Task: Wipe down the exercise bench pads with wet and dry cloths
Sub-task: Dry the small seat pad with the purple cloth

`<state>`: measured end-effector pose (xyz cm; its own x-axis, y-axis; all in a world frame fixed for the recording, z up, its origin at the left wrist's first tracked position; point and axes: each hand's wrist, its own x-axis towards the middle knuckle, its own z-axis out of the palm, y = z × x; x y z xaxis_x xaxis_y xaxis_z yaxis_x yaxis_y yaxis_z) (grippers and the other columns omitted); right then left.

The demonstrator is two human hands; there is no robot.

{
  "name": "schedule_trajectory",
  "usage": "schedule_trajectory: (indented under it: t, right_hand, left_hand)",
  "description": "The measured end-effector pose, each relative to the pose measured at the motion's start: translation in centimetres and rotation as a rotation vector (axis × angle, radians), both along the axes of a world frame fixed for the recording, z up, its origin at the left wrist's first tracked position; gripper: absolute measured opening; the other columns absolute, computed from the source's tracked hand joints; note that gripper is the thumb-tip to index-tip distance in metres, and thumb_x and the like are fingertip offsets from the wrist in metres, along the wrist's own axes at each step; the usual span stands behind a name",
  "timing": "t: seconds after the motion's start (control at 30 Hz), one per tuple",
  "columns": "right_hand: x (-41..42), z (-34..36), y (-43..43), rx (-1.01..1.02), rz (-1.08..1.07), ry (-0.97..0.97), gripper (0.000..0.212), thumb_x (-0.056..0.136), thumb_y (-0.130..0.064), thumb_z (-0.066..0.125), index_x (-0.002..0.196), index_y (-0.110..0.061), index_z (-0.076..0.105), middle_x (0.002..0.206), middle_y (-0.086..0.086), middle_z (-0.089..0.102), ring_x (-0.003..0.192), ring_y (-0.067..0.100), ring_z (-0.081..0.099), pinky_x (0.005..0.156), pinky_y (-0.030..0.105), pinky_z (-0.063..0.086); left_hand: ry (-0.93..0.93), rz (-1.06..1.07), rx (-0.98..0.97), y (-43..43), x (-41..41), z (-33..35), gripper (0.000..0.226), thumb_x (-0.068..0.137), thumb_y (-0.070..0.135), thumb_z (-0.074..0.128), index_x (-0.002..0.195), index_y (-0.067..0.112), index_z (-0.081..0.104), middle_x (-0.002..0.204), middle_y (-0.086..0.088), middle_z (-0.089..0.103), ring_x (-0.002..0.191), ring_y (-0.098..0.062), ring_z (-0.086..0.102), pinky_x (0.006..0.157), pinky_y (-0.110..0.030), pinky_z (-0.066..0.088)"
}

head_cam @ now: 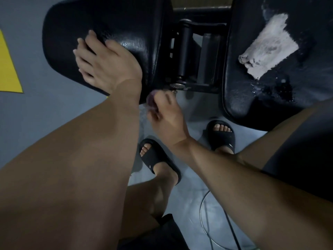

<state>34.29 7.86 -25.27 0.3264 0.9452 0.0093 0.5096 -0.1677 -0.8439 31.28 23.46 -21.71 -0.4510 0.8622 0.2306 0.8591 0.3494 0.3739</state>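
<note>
L hand flat on seat pad, R hand gripping purplish cloth below

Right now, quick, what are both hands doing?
Left hand: open, resting flat on the seat pad.
Right hand: closed, gripping a blurry purplish cloth.

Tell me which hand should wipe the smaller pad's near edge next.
Right. The right hand grips a blurred purplish cloth at the near edge of the smaller pad, while the left hand rests flat on it, holding no cloth.
</note>
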Motion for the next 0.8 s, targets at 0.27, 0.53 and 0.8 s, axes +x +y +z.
schedule_trajectory:
  t: [0.27, 0.53, 0.8]
  right_hand:
    - [0.7, -0.1, 0.4, -0.008, -0.217, 0.242, 0.023, 0.084, 0.003, 0.048, 0.086, -0.019, 0.041, 0.088, 0.001, 0.052, 0.081, 0.022, 0.053, 0.077, 0.047, 0.048]
    - [1.1, 1.2, -0.3, -0.138, -0.154, 0.210, 0.005, 0.085, -0.014, 0.056, 0.087, -0.016, 0.052, 0.103, 0.005, 0.062, 0.090, 0.017, 0.067, 0.081, 0.036, 0.056]
    - [7.2, 9.3, 6.6, -0.082, -0.127, -0.035, 0.012, 0.081, -0.024, 0.046, 0.085, -0.014, 0.051, 0.098, 0.004, 0.065, 0.086, 0.014, 0.050, 0.079, 0.041, 0.050]
  left_hand:
    - [0.004, 0.019, 0.001, 0.0, 0.1, 0.1, 0.048, 0.098, 0.037, 0.033, 0.142, 0.034, 0.051, 0.154, 0.008, 0.042, 0.148, -0.020, 0.030, 0.119, -0.045, 0.022]
    - [-0.035, -0.012, -0.082, -0.1, 0.0, 1.2, 0.049, 0.100, 0.037, 0.031, 0.143, 0.027, 0.048, 0.160, 0.000, 0.036, 0.152, -0.024, 0.024, 0.121, -0.051, 0.017]
    - [-0.233, -0.152, -0.261, -0.2, -1.3, 4.3, 0.047, 0.103, 0.033, 0.033, 0.147, 0.019, 0.041, 0.166, -0.005, 0.023, 0.156, -0.028, 0.010, 0.125, -0.052, 0.006]
